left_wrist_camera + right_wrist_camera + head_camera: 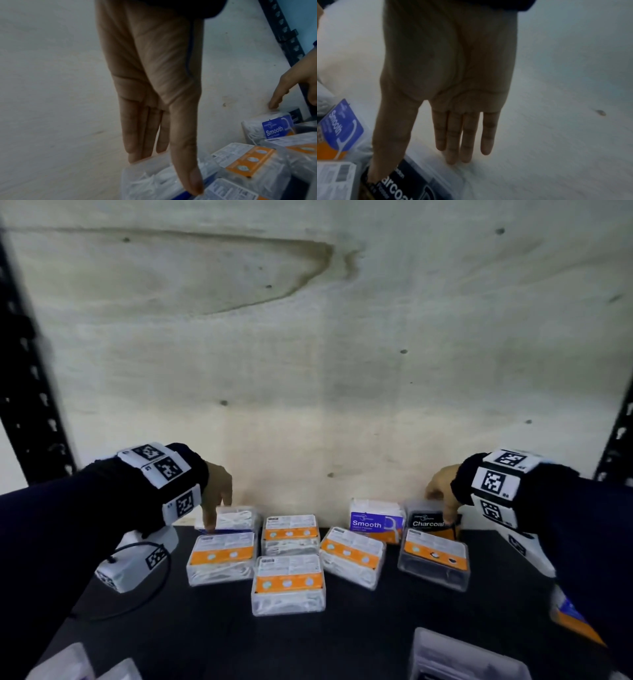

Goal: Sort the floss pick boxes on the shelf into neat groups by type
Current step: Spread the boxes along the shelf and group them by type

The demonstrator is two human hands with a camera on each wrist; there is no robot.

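Floss pick boxes (288, 583), clear plastic with orange bands, left grip (217, 498) and right grip (442, 491) both spread, fingers straight.

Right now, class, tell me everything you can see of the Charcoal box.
The Charcoal box is a clear plastic case with a black front label in white letters and an orange strip at its lower right. It stands upright at the back right of the shelf, by the wall, just right of the Smooth box. The right hand spans it, thumb on the label, fingers behind its top.
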